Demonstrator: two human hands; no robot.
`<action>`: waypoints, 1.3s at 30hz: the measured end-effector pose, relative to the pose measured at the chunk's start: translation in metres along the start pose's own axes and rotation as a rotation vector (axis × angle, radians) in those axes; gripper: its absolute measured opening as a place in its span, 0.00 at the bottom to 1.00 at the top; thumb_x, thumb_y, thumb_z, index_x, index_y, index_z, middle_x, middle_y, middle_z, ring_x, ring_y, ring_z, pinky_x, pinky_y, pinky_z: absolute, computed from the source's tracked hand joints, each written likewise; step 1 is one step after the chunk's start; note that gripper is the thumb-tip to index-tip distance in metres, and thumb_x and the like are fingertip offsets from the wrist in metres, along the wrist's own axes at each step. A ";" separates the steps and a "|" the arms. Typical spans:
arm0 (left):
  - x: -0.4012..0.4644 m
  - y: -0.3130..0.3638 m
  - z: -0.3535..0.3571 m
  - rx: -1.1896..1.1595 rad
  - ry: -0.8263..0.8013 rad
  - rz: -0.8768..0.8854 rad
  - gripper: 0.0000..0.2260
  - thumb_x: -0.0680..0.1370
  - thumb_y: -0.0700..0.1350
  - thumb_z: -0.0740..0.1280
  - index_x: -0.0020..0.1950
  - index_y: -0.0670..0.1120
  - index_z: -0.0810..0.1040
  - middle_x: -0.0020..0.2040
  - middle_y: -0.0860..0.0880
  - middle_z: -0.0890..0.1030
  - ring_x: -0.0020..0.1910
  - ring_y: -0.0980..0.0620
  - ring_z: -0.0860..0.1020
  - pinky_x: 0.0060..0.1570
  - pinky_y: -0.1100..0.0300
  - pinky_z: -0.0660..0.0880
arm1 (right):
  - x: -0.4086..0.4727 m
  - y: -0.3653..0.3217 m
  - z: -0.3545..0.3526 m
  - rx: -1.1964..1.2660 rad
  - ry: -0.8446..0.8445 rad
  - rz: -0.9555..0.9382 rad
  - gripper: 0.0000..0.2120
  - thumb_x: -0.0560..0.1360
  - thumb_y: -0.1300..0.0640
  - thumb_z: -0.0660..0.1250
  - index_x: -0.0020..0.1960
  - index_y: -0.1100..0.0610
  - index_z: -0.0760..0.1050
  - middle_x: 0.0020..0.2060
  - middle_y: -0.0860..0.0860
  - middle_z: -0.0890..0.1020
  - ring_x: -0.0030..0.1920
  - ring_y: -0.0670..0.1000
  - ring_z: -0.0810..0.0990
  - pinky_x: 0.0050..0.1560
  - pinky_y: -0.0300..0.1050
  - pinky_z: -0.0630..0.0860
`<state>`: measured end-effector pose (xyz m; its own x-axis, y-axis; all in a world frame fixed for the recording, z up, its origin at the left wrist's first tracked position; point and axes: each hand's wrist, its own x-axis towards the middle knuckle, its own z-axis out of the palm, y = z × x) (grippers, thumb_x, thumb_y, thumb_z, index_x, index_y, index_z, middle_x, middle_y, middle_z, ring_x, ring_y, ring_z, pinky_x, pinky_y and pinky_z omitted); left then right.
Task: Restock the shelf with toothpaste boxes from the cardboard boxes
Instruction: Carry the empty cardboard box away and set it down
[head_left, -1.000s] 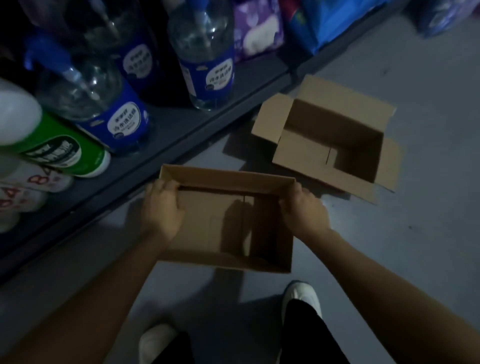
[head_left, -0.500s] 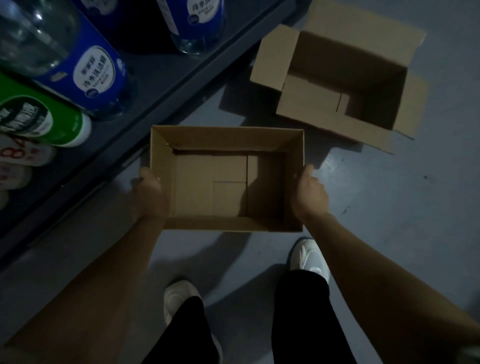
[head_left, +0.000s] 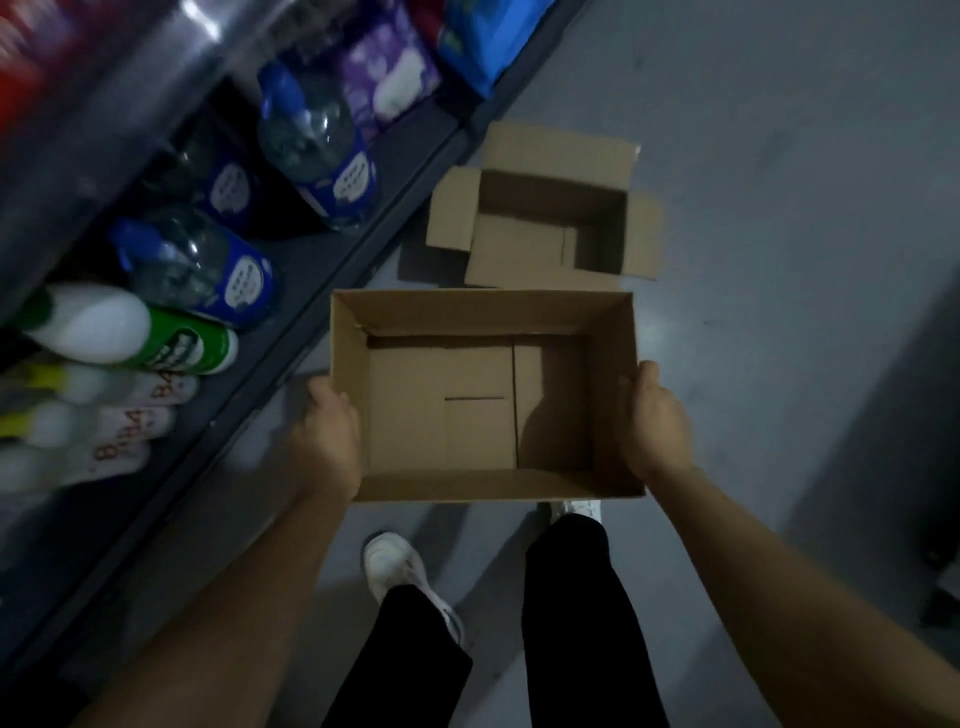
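both hands, left hand (head_left: 327, 441) and right hand (head_left: 655, 422), hold the empty cardboard box (head_left: 483, 395) by its sides; beyond it the second box (head_left: 545, 218) is empty too, so restocking looks finished.

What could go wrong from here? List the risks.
1. The second open carton lies on the floor just ahead of the feet, so stepping forward could mean a trip.
2. The left hand and right hand only press the sides of the empty cardboard box; it could slip.

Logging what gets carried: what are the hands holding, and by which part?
The empty cardboard box: left hand and right hand grip its short end walls.
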<state>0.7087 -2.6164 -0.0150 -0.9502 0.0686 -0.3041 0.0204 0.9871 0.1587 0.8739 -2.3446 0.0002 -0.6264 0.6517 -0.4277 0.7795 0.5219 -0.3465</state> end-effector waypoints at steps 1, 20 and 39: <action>-0.010 0.020 -0.027 -0.005 -0.004 0.061 0.09 0.83 0.44 0.55 0.56 0.39 0.68 0.41 0.38 0.78 0.40 0.38 0.79 0.39 0.46 0.74 | -0.010 0.004 -0.023 0.015 0.023 0.020 0.07 0.83 0.54 0.51 0.49 0.57 0.60 0.33 0.53 0.71 0.31 0.55 0.68 0.32 0.48 0.62; -0.100 0.513 -0.306 -0.014 0.118 0.687 0.09 0.82 0.41 0.55 0.56 0.36 0.66 0.46 0.34 0.79 0.46 0.33 0.80 0.36 0.48 0.69 | -0.007 0.133 -0.532 0.049 0.420 0.320 0.11 0.83 0.53 0.51 0.50 0.60 0.63 0.46 0.62 0.77 0.45 0.64 0.76 0.41 0.53 0.69; 0.015 0.990 -0.442 -0.031 0.145 0.886 0.10 0.81 0.38 0.55 0.59 0.34 0.65 0.53 0.32 0.79 0.53 0.32 0.78 0.47 0.46 0.73 | 0.274 0.217 -0.895 0.112 0.547 0.401 0.11 0.82 0.52 0.52 0.50 0.59 0.65 0.49 0.61 0.77 0.46 0.61 0.76 0.41 0.50 0.70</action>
<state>0.5771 -1.7022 0.5525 -0.6198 0.7823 0.0629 0.7583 0.5762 0.3048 0.8734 -1.5600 0.5548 -0.1751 0.9822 -0.0685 0.9274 0.1412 -0.3464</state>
